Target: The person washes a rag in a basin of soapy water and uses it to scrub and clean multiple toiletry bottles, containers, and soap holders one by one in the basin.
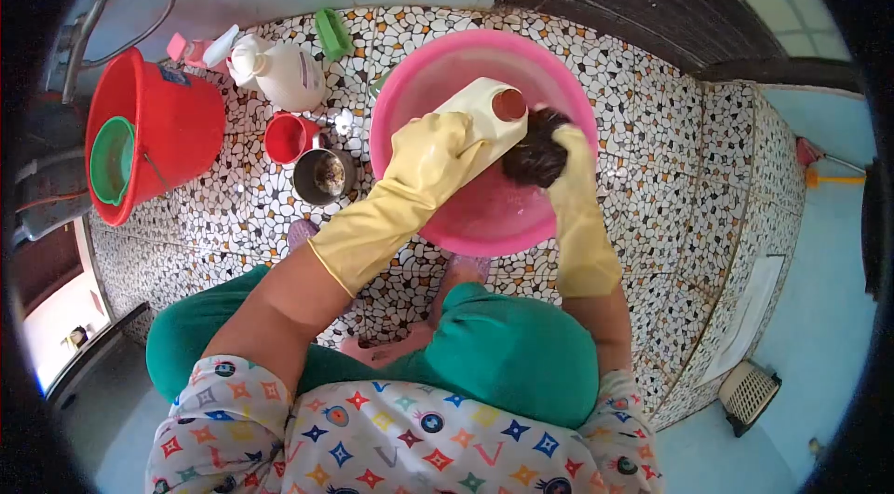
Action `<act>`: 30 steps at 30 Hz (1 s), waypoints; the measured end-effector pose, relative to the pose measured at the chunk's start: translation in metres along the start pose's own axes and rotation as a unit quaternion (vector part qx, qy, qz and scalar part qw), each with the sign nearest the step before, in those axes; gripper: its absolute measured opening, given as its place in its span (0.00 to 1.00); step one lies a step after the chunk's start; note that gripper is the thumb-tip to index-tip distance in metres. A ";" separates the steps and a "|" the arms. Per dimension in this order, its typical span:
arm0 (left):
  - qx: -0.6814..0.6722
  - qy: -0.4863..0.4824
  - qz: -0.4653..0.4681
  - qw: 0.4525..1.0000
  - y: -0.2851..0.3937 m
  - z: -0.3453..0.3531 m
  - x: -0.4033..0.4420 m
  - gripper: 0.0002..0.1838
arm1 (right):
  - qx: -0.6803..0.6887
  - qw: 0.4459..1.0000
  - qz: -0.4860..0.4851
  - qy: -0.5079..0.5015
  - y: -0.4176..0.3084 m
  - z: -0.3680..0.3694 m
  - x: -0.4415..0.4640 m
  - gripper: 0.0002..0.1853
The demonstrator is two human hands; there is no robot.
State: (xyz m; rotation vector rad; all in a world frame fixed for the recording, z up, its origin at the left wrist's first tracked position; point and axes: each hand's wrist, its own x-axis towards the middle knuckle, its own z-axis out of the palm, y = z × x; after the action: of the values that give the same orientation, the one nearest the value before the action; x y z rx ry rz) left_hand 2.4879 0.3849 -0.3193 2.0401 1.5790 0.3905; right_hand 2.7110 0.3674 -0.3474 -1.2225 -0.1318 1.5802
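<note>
Both hands wear yellow rubber gloves. My left hand [428, 154] is closed around a cream plastic jug [480, 112] with a brown screw cap, tilted over a pink basin [393, 187]. My right hand [573, 159] has its fingers wrapped on a dark brown, shaggy bundle [538, 151] beside the jug's capped end. The bundle looks like a scrubber or wad of fibre; its exact kind is not clear. Some shallow liquid shows in the basin under the hands.
Left of the basin are a red bucket [186, 126] with a green basin [110, 154] in it, a white pump bottle [289, 77], a red mug [285, 137] and a dark metal pot [307, 182]. A green brush-like item [331, 34] lies by the wall.
</note>
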 end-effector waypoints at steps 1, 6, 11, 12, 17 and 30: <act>0.005 0.002 0.003 1.000 -0.001 0.002 -0.001 0.15 | 0.011 0.999 -0.045 -0.023 -0.009 0.013 -0.012 0.21; -0.018 0.033 0.016 0.999 0.001 0.002 -0.001 0.15 | -0.319 0.857 -0.393 -0.093 -0.002 0.073 -0.023 0.18; -0.025 0.051 0.051 0.997 -0.003 0.008 -0.002 0.16 | -0.612 0.592 -0.524 -0.027 0.016 0.084 0.009 0.13; -0.019 0.059 0.047 0.997 -0.003 0.007 -0.002 0.17 | -0.633 0.602 -0.486 0.011 0.012 0.088 0.011 0.13; -0.012 0.025 0.034 0.999 -0.002 0.007 -0.002 0.15 | -0.568 0.809 -0.131 0.073 -0.014 0.089 0.066 0.18; -0.058 -0.055 0.209 0.975 -0.024 -0.007 0.014 0.12 | -0.269 0.957 0.034 0.103 0.063 -0.063 0.125 0.17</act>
State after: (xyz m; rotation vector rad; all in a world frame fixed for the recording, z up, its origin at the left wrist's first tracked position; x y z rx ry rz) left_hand 2.4685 0.4041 -0.3281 2.2546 1.0291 0.4983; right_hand 2.7298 0.4079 -0.4939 -1.8221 -0.4089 1.5115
